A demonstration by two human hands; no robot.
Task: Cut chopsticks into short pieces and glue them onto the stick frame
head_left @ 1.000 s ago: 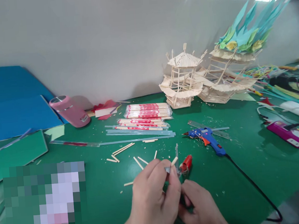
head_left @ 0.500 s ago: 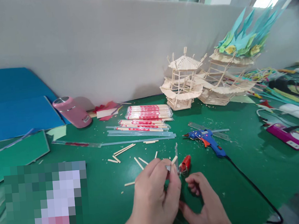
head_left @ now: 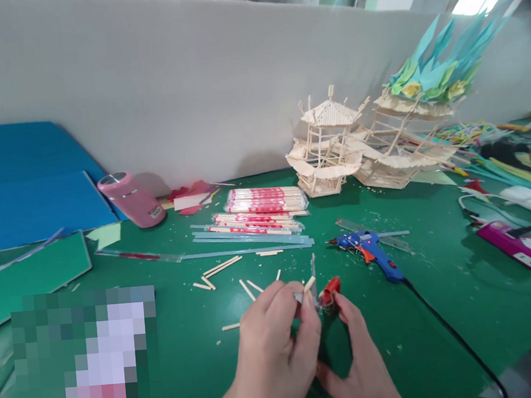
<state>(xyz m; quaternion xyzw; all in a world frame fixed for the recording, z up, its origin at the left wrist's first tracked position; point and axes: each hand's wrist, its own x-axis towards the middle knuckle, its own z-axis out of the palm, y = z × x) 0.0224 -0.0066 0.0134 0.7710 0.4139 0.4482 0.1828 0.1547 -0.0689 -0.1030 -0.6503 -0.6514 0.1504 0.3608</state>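
Observation:
Near the front middle of the green table, my left hand (head_left: 276,339) is closed, pinching a short piece of wooden stick (head_left: 309,284) between thumb and fingers. A small grey metal piece shows by those fingertips; its shape is mostly hidden. My right hand (head_left: 360,351) is open, thumb and forefinger well apart. Its forefinger reaches the side of a small red object (head_left: 330,292), whose kind I cannot make out. A narrow clear strip (head_left: 314,275) stands out just beyond the left fingertips. Several cut stick pieces (head_left: 247,290) lie left of my hands.
A blue glue gun (head_left: 371,252) with a black cord lies to the right. Packs of wooden sticks (head_left: 265,199) and clear glue sticks (head_left: 254,238) lie behind. Stick-built pavilion models (head_left: 327,163) stand at the back. A pink bottle (head_left: 132,200) and a purple device (head_left: 520,243) flank them.
My right hand's forefinger has stretched forward from a curled pose to the red object. The left hand keeps its pinch on the stick. The view has shifted slightly.

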